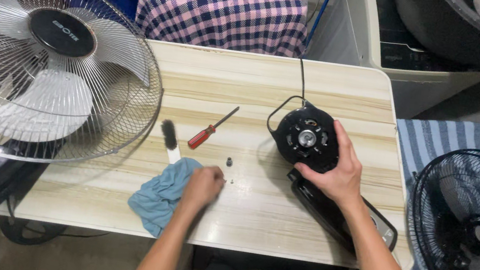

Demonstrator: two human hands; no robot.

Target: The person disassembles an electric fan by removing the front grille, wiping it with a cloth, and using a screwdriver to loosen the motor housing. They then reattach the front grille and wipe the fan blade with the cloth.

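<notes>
While the right hand (339, 174) grips the black fan motor (305, 138) at centre right of the frame, fingers wrapped over its rim and thumb along its near edge, the left hand (203, 186) sits at lower centre with its fingertips drawn together over a tiny screw (232, 182) on the table (271, 78). Whether the fingers already pinch something small cannot be told; they look closed to a point, not spread. A small dark cap or nut (229, 162) stands just above the screw, apart from it. Just left of the hand lies a crumpled blue cloth (160, 195), touching the wrist side, and above that a small brush (169, 138) and a red-handled screwdriver (211, 128), both lying loose and untouched.

The motor stands on its black base (333, 217), which runs toward the lower right edge of the table, and a black cord (301, 75) leads from it to the upper edge. Its front face is bare, the shaft showing at the middle.

By the look of it, the step in hand is gathering small fasteners beside a stripped-down motor. Picking up so small a screw from a flat top calls for a fine fingertip pinch, with the other hand keeping the motor steady.

A white fan with a wire guard (48, 56) fills the upper left, and a black fan (469, 230) sits at lower right.
</notes>
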